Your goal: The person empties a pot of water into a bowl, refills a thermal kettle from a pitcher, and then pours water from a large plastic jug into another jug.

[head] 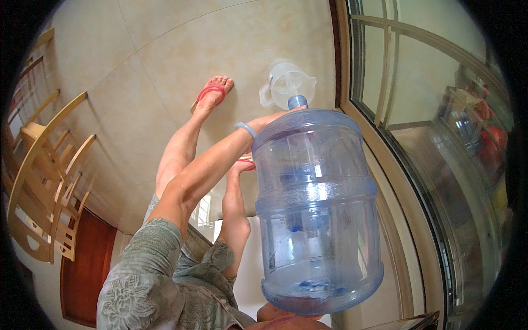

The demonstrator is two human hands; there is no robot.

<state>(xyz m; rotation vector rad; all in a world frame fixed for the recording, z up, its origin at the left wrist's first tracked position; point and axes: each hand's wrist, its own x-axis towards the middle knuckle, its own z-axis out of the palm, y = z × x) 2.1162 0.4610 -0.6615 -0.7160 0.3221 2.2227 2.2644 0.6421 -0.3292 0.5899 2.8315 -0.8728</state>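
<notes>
A large, clear blue water-cooler bottle [317, 206] is tilted in front of me, its neck [298, 101] pointing away and down. My left hand [280, 117] grips it near the shoulder and neck, with most of the fingers hidden behind the plastic. Under the base, my right hand [280, 312] supports the bottle and is only partly visible. Just beyond the mouth stands a translucent plastic pitcher [267, 95] on the floor, its handle towards the left. What looks like a stream of water [292, 84] runs from the mouth into the pitcher.
Along the right runs a framed glass sliding door [425, 78], with its track [396, 165] close to the bottle. Wooden chairs [53, 185] stand at the left, near a reddish-brown door [88, 268]. My sandalled foot [212, 94] rests on the tiled floor [165, 62] left of the pitcher.
</notes>
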